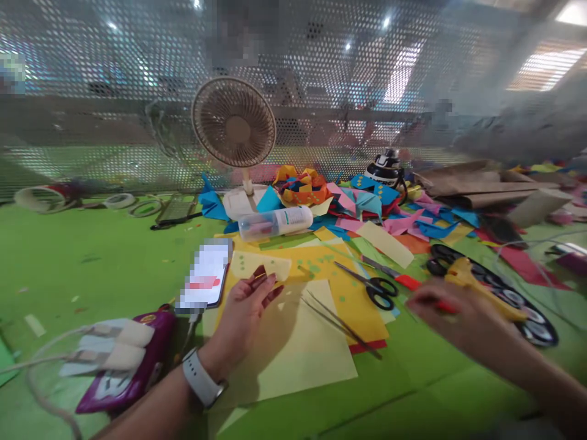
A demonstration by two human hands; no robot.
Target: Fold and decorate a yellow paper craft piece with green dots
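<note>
- We judge the step in hand to be handling the red-handled cutter (408, 282) beside the papers; whether we are picking it up or setting it down, we cannot tell.
- Our right hand (470, 313) is blurred, its fingers curled over the cutter's handle; we cannot tell whether they grip it or only rest there.
- The cutter lies with its blade pointing towards the yellow sheets (369, 321), just beside the black-handled scissors (383, 291).
- Our left hand (243, 305) is above the pale yellow sheet (305, 363), fingers bent and tips drawn close together; we cannot make out whether anything is pinched between them.
- Just beyond those fingertips is a pale yellow strip with green dots (280, 267).
- The tweezers (342, 324) lie across the pale yellow sheet, their tips near our left hand.
- As we see it, the next move calls for a sure hold on the cutter's handle, fingers off the blade, and care around the scissors and tweezers on the crowded green bench (114, 250).
</note>
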